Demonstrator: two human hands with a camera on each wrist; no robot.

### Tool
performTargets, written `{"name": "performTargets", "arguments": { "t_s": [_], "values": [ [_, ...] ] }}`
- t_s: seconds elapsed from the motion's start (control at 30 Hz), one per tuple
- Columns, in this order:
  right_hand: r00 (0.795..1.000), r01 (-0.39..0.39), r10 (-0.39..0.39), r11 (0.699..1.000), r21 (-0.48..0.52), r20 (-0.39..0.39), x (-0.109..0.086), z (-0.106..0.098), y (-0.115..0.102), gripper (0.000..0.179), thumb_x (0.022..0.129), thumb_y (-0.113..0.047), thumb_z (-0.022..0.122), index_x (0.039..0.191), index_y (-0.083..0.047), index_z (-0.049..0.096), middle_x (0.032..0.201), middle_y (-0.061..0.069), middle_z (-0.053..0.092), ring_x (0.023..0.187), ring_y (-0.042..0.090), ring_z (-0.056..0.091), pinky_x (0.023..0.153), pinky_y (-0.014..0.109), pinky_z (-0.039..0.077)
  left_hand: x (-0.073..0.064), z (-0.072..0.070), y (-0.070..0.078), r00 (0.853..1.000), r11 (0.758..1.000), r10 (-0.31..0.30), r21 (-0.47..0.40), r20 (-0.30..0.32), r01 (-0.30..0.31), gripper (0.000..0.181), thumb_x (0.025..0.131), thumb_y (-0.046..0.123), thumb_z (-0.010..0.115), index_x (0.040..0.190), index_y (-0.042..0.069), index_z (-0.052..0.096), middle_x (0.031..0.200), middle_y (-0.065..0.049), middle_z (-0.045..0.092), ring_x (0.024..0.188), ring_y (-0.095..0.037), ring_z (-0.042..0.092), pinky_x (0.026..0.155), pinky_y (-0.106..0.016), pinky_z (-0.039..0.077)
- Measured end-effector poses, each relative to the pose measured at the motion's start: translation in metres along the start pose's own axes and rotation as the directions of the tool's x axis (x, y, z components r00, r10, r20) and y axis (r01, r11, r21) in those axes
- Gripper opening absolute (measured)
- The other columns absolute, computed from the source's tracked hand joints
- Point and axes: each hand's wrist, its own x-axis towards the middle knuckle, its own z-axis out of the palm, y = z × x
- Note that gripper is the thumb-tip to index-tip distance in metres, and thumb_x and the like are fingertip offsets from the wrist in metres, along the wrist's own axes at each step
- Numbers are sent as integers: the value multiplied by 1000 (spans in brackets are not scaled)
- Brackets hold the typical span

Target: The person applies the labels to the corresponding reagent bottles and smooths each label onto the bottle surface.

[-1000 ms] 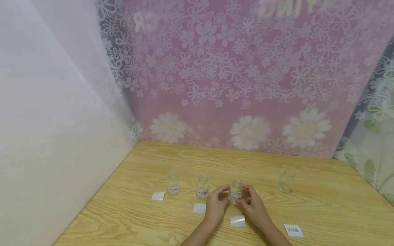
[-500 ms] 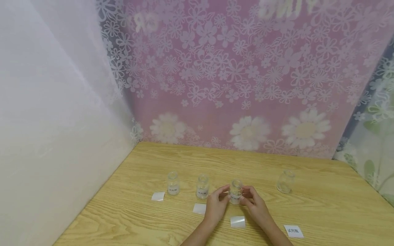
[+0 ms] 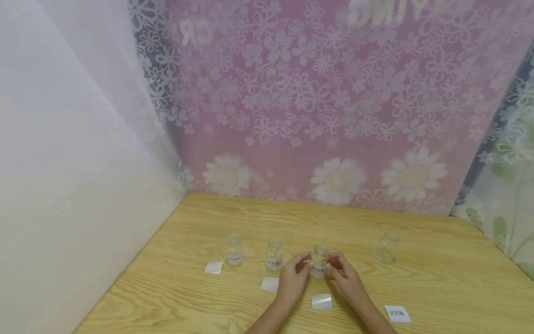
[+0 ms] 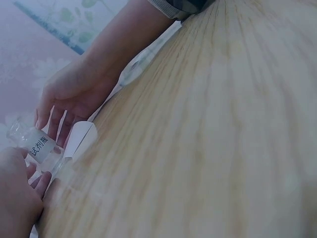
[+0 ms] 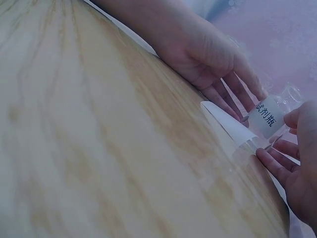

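Note:
A small clear glass bottle [image 3: 320, 254] stands upright between the two hands, in front of the person. Round its lower body runs a white label [image 5: 266, 117] with dark printed characters. My left hand [image 3: 293, 278] holds the bottle from the left, thumb at the label's left end and fingers curving behind. From the right, my right hand [image 3: 347, 280] pinches it, the thumb on the label's right end. Both wrist views show the bottle between the hands, with parts of the fingers hidden behind it. A blank, glossy backing paper [image 3: 322, 301] lies just in front.
Two labelled glass bottles [image 3: 274, 254] [image 3: 234, 250] stand to the left, near blank papers [image 3: 270, 284] [image 3: 214, 267]. At the right are an unlabelled glass bottle [image 3: 387, 247] and a printed label [image 3: 397, 313]. Flowered curtains hang behind the wooden table [image 3: 442, 260].
The right thumb has slid from the front of the label to its right end. The left hand keeps its hold, and the bottle has stayed in place.

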Motion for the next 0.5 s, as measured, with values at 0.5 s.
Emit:
{"name": "performTargets", "arguments": {
  "t_s": [0.5],
  "values": [
    [1000, 1, -1, 1000, -25, -2, -1, -1, -4, 28, 94, -4, 51, 119, 6, 47, 111, 21, 53, 94, 27, 53, 70, 30, 52, -2, 2, 5, 1000, 999, -29, -45, 9, 29, 35, 88, 26, 63, 116, 5, 61, 109, -6, 63, 93, -18, 60, 75, -25, 49]
  ]
}}
